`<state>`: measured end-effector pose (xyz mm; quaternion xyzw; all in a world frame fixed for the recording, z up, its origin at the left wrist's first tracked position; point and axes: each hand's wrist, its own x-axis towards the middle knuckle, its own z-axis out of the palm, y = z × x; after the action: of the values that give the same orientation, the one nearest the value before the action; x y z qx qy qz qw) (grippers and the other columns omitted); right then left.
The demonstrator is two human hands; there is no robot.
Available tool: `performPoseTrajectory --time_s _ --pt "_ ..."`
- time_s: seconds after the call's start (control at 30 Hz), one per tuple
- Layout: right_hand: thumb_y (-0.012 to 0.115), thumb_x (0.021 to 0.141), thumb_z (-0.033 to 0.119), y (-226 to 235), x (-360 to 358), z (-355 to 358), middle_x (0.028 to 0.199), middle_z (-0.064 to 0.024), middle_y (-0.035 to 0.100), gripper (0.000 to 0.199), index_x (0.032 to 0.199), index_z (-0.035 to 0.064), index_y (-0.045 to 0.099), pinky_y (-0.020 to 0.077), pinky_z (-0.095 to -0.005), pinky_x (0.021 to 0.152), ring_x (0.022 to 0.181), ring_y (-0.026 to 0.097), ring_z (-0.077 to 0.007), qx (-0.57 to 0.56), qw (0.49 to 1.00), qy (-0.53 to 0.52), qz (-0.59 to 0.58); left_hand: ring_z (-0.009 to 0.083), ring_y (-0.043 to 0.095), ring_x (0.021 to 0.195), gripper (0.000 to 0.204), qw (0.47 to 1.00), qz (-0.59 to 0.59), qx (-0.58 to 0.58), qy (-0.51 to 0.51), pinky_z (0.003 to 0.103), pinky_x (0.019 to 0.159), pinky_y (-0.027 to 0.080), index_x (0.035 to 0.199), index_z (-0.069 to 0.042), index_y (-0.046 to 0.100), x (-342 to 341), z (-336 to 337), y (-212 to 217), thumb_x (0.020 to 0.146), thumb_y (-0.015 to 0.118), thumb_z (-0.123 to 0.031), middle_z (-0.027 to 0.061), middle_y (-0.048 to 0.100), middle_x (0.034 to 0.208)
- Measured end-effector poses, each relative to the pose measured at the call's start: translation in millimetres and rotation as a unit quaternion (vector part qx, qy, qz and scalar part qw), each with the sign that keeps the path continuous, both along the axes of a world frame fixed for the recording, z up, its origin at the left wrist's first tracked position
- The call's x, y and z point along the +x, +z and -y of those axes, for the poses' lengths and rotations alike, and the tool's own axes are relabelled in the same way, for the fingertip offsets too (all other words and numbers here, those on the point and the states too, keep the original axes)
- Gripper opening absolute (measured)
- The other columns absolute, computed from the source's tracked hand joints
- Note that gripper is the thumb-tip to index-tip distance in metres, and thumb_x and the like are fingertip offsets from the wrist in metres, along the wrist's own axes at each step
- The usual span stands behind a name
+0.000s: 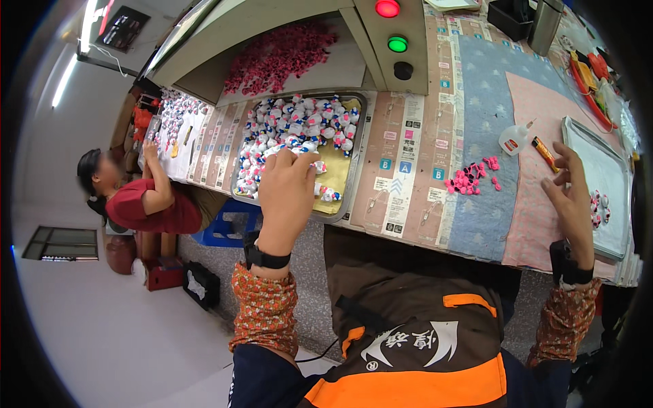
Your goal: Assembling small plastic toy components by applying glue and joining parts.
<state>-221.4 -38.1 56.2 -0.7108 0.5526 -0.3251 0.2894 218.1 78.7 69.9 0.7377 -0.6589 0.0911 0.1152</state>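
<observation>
My left hand reaches over a metal tray crowded with small white figurines that have pink and blue parts. Its fingers curl down among them, closed on a white figurine at the near part of the pile; the fingertips are partly hidden. At the right, my right hand is open, its fingers apart and nothing between them. It hovers between a yellow-and-black tube and a second metal tray, where a few figurines lie. Several small pink pieces are heaped on the blue cloth.
A white squeeze bottle stands near the tube. Behind the left tray, a machine with red and green lights has many pink pieces under its opening. A flask stands far right. A co-worker sits at the left.
</observation>
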Motion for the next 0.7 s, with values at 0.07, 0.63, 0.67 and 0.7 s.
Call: performPoseTrajectory --time_s 0.07,0.63,0.67,0.7 --pt "0.067 0.082 0.007 -5 8 7 0.113 -0.0076 0.053 0.055 0.134 0.0062 0.052 0.0415 -0.0268 0.082 0.088 0.046 -0.0153 0.003 0.999 0.032 -0.021 0.0293 0.057 0.089 0.019 0.999 0.045 0.023 -0.013 0.041 0.075 0.047 0.104 -0.013 0.07 2 1 -6 0.085 0.067 -0.01 0.0088 0.058 0.091" --pt "0.073 0.086 0.017 -56 45 49 0.101 -0.0047 0.056 0.046 0.126 0.0029 0.057 0.0457 -0.0272 0.074 0.082 0.053 -0.0112 0.053 0.997 0.033 0.045 0.0326 0.058 0.091 0.027 0.998 0.058 0.025 -0.021 0.043 0.075 0.049 0.106 -0.005 0.056 5 2 -29 0.084 0.07 -0.013 0.0121 0.059 0.093" --pt "0.073 0.086 0.017 -57 44 53 0.1 -0.0046 0.057 0.043 0.124 0.0022 0.057 0.0458 -0.0273 0.075 0.082 0.053 -0.0116 0.056 0.997 0.037 0.027 0.0314 0.056 0.09 0.022 0.998 0.061 0.021 -0.022 0.042 0.074 0.048 0.101 -0.004 0.054 5 2 -30 0.087 0.067 -0.015 0.0108 0.057 0.095" --pt "0.072 0.087 0.018 -59 42 57 0.099 -0.0045 0.057 0.041 0.121 0.0014 0.058 0.0459 -0.0273 0.076 0.083 0.053 -0.0119 0.061 0.997 0.04 0.007 0.0298 0.057 0.088 0.022 0.999 0.03 0.006 -0.012 0.041 0.073 0.048 0.103 -0.004 0.054 2 2 -28 0.088 0.067 -0.014 0.0106 0.058 0.096"
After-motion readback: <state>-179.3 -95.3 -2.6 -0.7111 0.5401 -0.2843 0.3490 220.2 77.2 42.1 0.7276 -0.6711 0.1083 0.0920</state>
